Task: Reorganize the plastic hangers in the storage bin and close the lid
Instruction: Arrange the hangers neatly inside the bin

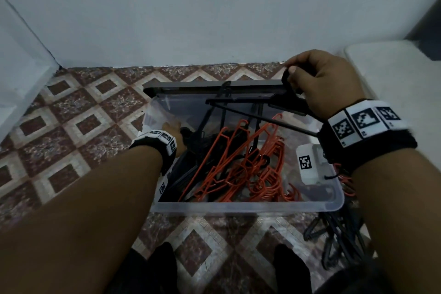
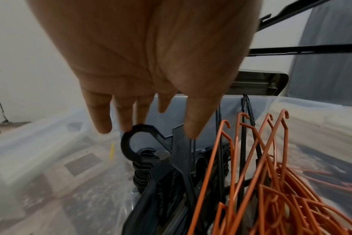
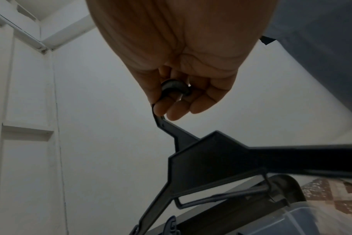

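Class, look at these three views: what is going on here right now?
A person is sorting hangers in a clear storage bin on a tiled floor. The right hand grips a black hanger by its hook, holding it above the bin. The left hand, fingers straight, reaches into the bin, fingertips at the hook of a stack of black hangers beside tangled orange hangers. The lid stands open behind the bin. More dark hangers lie outside.

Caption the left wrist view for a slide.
Left hand reaching into the clear bin, fingertips at a black hanger's hook beside orange hangers.
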{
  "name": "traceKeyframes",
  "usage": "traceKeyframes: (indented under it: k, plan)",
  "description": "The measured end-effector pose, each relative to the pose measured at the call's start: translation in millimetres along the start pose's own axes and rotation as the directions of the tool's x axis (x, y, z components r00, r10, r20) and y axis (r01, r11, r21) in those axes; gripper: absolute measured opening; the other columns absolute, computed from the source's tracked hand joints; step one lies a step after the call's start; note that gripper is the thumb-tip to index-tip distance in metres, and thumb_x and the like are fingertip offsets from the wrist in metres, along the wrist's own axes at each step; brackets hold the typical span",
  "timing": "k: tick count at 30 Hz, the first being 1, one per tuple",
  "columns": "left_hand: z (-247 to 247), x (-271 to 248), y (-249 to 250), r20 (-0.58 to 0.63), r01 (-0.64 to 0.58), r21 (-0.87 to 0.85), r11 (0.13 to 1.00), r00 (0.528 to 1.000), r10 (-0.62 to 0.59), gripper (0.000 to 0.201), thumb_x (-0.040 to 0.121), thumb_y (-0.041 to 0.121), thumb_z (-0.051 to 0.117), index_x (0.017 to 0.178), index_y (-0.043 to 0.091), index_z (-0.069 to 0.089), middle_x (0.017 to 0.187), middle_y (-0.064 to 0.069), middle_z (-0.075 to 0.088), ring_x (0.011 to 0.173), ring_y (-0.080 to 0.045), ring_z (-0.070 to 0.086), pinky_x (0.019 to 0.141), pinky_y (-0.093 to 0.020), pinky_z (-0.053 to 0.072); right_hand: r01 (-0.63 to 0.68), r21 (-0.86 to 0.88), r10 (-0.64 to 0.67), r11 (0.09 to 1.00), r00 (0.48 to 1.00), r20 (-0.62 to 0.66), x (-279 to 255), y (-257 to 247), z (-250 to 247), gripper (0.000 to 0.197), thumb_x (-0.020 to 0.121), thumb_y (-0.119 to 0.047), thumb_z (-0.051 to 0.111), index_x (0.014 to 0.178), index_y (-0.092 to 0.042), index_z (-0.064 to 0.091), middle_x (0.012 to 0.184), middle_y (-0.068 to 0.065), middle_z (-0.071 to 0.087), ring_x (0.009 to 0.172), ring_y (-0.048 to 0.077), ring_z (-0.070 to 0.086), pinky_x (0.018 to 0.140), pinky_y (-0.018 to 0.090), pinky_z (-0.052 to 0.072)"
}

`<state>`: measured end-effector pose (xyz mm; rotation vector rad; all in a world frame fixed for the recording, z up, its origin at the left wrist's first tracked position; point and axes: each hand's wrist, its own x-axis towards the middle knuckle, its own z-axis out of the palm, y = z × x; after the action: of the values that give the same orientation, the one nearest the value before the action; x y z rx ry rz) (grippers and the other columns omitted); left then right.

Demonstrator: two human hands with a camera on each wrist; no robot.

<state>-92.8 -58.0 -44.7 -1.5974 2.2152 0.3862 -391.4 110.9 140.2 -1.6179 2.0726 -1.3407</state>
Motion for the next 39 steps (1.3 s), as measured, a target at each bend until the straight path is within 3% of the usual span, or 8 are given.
traceKeyframes:
  k: [4,8,12,15,20,24,32,39]
  plan:
    - [-2.7,-5.0,11.6,0.111,-0.111,0.119,0.987,0.989,0.097,0.076,0.084,0.040,0.066,0.150,0.031,0.029,0.140,-0.011,0.052,0.117,-0.034,0.056,0.095,-0.047,0.050,-0.009,0.001,0.009,1.000,1.000,-0.023,-1.4,3.5,-2.8,0.013,0.093,-0.020,0.058,0.093,-0.028,0.068,0.074,-0.011,0.069,0.065,0.001,0.064,0.067,0.016,0.050]
    - [-10.6,-20.2,28.8,0.062,-0.124,0.190,0.974,0.991,0.114,0.032,0.089,0.027,0.061,0.118,0.013,0.065,0.119,-0.009,0.066,0.107,-0.026,0.063,0.090,-0.035,0.052,-0.030,0.001,0.030,1.000,0.999,-0.046,-0.5,5.6,-5.9,0.013,0.093,-0.021,0.058,0.093,-0.029,0.068,0.075,-0.010,0.070,0.063,0.001,0.065,0.060,0.011,0.050]
    - [-43.4,-46.0,36.7,0.020,-0.192,0.114,0.975,0.981,0.191,0.027,0.098,0.027,0.050,0.104,0.007,0.066,0.108,-0.015,0.067,0.099,-0.031,0.063,0.079,-0.032,0.049,-0.030,-0.018,0.029,0.999,0.995,-0.095,2.4,4.5,-5.7,0.013,0.091,-0.025,0.057,0.093,-0.033,0.066,0.075,-0.013,0.069,0.066,0.004,0.066,0.064,0.020,0.053]
    - [-82.5,-71.3,38.9,-0.212,-0.197,-0.093,0.976,0.962,0.174,0.023,0.098,0.029,0.051,0.091,0.010,0.060,0.096,-0.016,0.066,0.087,-0.033,0.060,0.069,-0.030,0.040,-0.025,-0.029,0.019,0.999,0.983,-0.183,4.0,1.7,-7.2,0.015,0.088,-0.029,0.056,0.096,-0.033,0.068,0.078,-0.014,0.067,0.072,0.006,0.065,0.069,0.022,0.052]
    - [-129.5,-107.3,37.8,-0.714,-0.332,-0.307,0.892,0.700,0.015,0.011,0.090,0.034,0.059,0.088,0.023,0.062,0.093,-0.004,0.068,0.087,-0.026,0.060,0.071,-0.025,0.037,-0.033,-0.025,0.027,0.999,0.977,-0.213,2.1,-1.7,-17.3,0.017,0.087,-0.028,0.055,0.095,-0.033,0.069,0.078,-0.013,0.067,0.068,-0.002,0.062,0.062,0.008,0.046]
    - [-152.7,-130.9,39.7,-0.808,-0.436,-0.367,0.822,0.587,-0.050,0.015,0.091,0.032,0.054,0.096,0.029,0.067,0.084,0.013,0.062,0.076,-0.007,0.053,0.071,-0.019,0.036,-0.064,-0.033,0.057,0.997,0.981,-0.184,-5.2,-1.1,-25.5,0.018,0.089,-0.027,0.054,0.096,-0.033,0.069,0.075,-0.015,0.067,0.060,-0.004,0.060,0.056,0.009,0.046]
    - [-161.1,-148.6,49.2,-0.666,-0.388,-0.186,0.903,0.725,0.174,0.020,0.093,0.024,0.051,0.101,0.026,0.069,0.097,0.000,0.070,0.088,-0.021,0.060,0.077,-0.029,0.045,-0.115,-0.061,0.117,0.991,0.993,0.025,-12.2,3.4,-27.3,0.022,0.091,-0.015,0.054,0.099,-0.030,0.069,0.080,-0.009,0.071,0.066,0.006,0.066,0.065,0.022,0.050]
    - [-154.8,-159.3,66.0,-0.505,-0.416,-0.531,0.738,0.855,0.119,0.017,0.086,0.015,0.053,0.089,0.021,0.069,0.070,-0.002,0.073,0.061,-0.017,0.071,0.067,-0.036,0.061,-0.168,-0.015,0.169,0.986,0.981,0.093,-12.2,4.0,-28.2,0.025,0.091,-0.009,0.055,0.104,-0.025,0.068,0.082,-0.005,0.072,0.066,0.012,0.067,0.060,0.019,0.048]
